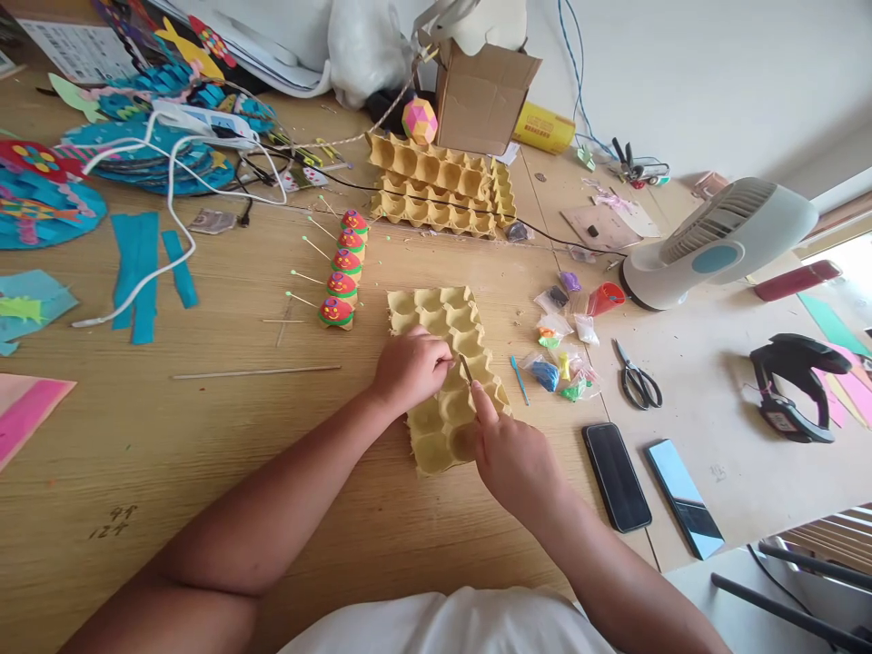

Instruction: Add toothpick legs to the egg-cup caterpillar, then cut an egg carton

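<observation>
A yellow egg carton (pixel 428 422) lies on the wooden table in front of me, its cups facing up. My left hand (pixel 414 368) is closed over the carton's left side, its fingers pinching a ridge between cups. In my right hand (pixel 514 454) is a small knife (pixel 466 368), with the forefinger stretched along it and the slim blade pointing into the carton near my left fingertips. My right fist hides most of the handle. Beyond my left hand stands a row of red and green painted carton cups (pixel 346 263) with smiling faces and stick feelers.
More egg cartons (pixel 436 195) are stacked at the back. Bags of coloured clay (pixel 545 372), scissors (pixel 639 377) and two phones (pixel 617 477) lie to the right, below a white fan (pixel 722 241). A thin stick (pixel 255 372) and blue strips (pixel 140 272) lie left.
</observation>
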A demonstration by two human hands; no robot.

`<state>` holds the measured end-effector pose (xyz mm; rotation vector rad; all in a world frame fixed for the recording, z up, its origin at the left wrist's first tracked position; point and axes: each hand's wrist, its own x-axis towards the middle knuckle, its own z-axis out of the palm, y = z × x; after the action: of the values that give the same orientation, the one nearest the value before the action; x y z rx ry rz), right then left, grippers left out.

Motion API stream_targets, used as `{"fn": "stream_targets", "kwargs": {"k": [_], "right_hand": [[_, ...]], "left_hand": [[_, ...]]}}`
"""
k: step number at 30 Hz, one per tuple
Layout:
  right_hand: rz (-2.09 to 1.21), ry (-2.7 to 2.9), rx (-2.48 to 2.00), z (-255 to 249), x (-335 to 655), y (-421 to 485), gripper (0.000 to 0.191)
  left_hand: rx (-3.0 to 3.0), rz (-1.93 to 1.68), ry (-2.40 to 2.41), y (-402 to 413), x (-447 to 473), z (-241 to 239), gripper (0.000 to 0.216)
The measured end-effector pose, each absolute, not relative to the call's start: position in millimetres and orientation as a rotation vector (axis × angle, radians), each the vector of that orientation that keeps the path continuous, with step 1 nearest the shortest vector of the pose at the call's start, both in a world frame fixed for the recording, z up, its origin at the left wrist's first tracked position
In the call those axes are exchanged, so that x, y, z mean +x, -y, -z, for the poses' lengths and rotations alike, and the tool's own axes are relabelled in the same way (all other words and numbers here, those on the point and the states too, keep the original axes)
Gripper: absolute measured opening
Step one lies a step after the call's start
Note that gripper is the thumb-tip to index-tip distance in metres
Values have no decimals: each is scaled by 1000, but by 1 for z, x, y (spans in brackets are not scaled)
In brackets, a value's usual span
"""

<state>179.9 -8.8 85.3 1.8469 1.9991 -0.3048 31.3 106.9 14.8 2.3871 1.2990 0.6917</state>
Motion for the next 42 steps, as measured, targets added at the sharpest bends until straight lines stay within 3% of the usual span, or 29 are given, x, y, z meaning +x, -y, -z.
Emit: {"fn": "stream_targets", "kwargs": {"k": [42], "right_hand": [[268,-2044,1884,-77,183,2,63]], "left_hand": [[2396,-683,-1278,-108,31,-14,17]]}}
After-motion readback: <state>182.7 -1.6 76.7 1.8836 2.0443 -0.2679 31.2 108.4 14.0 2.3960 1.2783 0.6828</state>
